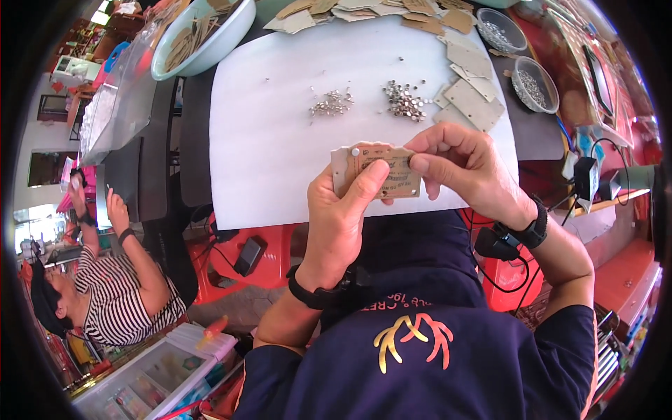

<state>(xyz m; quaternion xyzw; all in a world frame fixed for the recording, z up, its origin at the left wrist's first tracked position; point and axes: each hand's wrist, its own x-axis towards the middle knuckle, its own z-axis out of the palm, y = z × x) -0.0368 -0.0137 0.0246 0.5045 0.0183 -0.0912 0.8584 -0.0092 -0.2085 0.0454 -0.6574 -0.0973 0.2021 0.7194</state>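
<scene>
Low over the near edge of a white sheet (266, 161), my left hand (336, 227) grips a brown cardboard card with print and corner holes (402, 183), its thumb pressed across the front. A greyer piece shows behind the card's left side. One round silver stud (355, 152) sits at the upper left corner. My right hand (470, 164) pinches thumb and forefinger together at the upper right corner; whatever lies between the fingertips is hidden. Beyond the hands are two loose heaps on the sheet: small silver pieces (330, 103) and round-headed metal studs (406, 103).
Grey and brown cards (469, 101) lie along the sheet's far and right edges. Two clear bowls of metal pieces (535, 85) stand at right. A pale blue basin (241, 28) holds brown pieces at far left. Red stools (269, 269) stand below; a striped-shirt person (122, 301) works at left.
</scene>
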